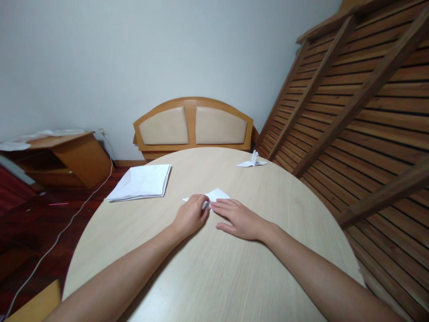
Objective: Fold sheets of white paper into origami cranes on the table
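A small folded white paper (214, 196) lies on the round pale wooden table (208, 268), mostly covered by both hands. My left hand (191, 216) is curled, its fingertips pinching the paper's near edge. My right hand (237, 218) lies flat with fingers stretched out, pressing down on the paper beside the left fingertips. A finished white paper crane (253, 160) stands at the table's far right edge.
A stack of white paper sheets (140, 182) rests on the table's far left. Behind the table stand a wooden headboard with beige panels (193, 125) and a slatted wooden frame (362, 103) leaning on the right. A white cable (67, 223) crosses the dark floor.
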Demonstrator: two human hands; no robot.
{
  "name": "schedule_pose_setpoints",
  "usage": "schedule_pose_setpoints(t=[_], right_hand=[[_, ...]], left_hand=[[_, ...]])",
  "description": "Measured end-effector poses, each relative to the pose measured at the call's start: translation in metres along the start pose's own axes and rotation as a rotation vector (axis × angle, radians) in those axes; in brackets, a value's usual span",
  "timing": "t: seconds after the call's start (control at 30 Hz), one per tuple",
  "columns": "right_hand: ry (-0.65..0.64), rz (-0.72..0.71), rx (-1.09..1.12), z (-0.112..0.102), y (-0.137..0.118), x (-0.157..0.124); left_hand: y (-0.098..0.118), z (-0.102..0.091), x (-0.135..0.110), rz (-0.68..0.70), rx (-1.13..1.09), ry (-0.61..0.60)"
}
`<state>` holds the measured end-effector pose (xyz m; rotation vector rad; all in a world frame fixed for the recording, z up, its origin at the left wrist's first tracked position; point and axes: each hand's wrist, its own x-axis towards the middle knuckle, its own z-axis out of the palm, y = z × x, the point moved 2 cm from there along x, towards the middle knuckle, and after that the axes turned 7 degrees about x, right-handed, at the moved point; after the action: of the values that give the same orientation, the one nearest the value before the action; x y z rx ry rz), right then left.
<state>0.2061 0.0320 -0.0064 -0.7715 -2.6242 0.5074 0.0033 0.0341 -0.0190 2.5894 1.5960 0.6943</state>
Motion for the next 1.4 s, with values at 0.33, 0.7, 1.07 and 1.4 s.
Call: schedule_pose_setpoints(t=[0.33, 0.7, 1.07, 1.4], right_hand=[[-0.095, 0.101, 0.041, 0.001, 0.011, -0.008], [0.027, 0.036, 0.014, -0.023, 0.012, -0.009], [-0.02, -0.012, 0.221, -0.026, -0.007, -0.006], [0.355, 0.313, 0.145, -0.026, 0.041, -0.012]], left_hand=[[0.015, -0.008, -0.002, 0.194, 0.024, -0.071], [0.018, -0.007, -0.001, 0.178, 0.088, -0.075], [0.012, -0.007, 0.0, 0.142, 0.063, -0.06], [0.015, -0.007, -0.002, 0.144, 0.045, -0.077]])
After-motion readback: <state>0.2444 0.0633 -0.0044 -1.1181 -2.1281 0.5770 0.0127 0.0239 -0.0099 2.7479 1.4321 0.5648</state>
